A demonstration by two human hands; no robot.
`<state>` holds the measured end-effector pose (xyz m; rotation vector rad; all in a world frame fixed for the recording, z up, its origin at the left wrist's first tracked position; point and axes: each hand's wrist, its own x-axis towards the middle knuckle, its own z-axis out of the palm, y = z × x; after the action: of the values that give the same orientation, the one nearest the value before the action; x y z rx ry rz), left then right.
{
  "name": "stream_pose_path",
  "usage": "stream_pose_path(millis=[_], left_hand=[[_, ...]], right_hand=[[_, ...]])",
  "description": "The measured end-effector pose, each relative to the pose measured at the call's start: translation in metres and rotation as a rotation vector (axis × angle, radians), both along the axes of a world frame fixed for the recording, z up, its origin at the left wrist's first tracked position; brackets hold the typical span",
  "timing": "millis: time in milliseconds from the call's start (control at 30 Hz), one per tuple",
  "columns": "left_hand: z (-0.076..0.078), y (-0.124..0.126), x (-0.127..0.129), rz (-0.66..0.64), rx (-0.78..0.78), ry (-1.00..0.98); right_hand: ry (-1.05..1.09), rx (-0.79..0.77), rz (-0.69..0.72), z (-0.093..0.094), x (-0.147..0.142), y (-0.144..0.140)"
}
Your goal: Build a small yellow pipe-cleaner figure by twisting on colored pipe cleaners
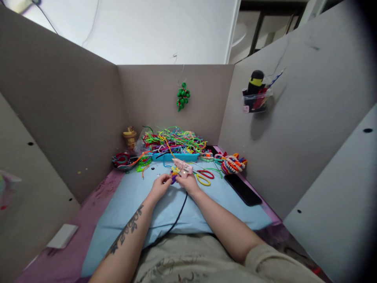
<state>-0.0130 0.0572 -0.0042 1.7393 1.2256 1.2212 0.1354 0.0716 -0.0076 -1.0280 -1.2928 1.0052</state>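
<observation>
Panels [173, 72]: grey, these walled the table on its left, far and right sides.
Table [101, 192]: pink showed at the left edge; a light blue cloth [132, 192] covered the middle.
Right hand [188, 184]: closed round the lower part of a pink glue gun [183, 168], whose nozzle pointed toward the far left corner.
Left hand [161, 183]: fingers curled, with thumb and fingertips pinching the left side of a small piece [174, 173].
Piece: purple and yellow, it sat between the hands over the middle of the table, just beside the gun; its exact form was too small to tell.
Black lead [181, 210]: ran from below the right hand over the near edge.
Scissors [205, 177]: red and yellow handles lay just right of the right hand.
Tray [176, 157]: blue, by the middle of the far edge, heaped with coloured cords [173, 139].
Far left corner: a bowl [122, 161] held cords, and a yellowish cup [130, 137] stood behind it.
Far right corner: an orange, white and red bundle [233, 163] rested near the edge.
Phone [243, 190]: dark screen, along the right edge.
White box [62, 236]: toward the near left corner.
Far panel: a green ornament [183, 96] hung there.
Right panel: this bore a clear holder [255, 103].
</observation>
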Motion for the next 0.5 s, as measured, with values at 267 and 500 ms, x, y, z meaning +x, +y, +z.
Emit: stream_pose_path(millis=[267,500], left_hand=[[0.0027,-0.0035,-0.0007,-0.039,-0.060,0.021],[0.0003,-0.0036,-0.0005,-0.035,-0.065,0.052]], right_hand=[[-0.004,-0.012,0.034,0.0078,-0.0010,-0.0068],[-0.043,0.015,0.040,-0.0001,-0.0004,-0.0030]])
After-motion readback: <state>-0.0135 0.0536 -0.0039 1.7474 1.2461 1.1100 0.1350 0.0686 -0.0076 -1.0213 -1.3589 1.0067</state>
